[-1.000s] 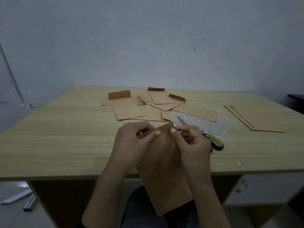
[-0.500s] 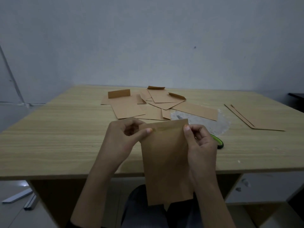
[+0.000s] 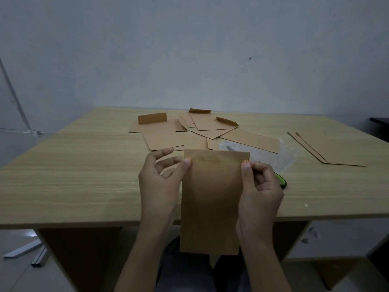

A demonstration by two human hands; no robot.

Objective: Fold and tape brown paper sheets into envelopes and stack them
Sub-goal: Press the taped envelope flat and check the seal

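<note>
Head view | left hand [image 3: 162, 186] and right hand [image 3: 260, 190] pinch flat brown paper envelope [image 3: 212, 203] upright above light wooden table [image 3: 84, 178] edge | risk: thumb-only pinch may slip, skewing top fold.

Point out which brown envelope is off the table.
The envelope held by its top corners between left hand and right hand; the others lie on the table.

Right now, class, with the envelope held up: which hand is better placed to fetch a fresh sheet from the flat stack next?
Right hand, probably. The flat stack lies on its side of the table; the left hand would cross the envelope both pinch.
</note>
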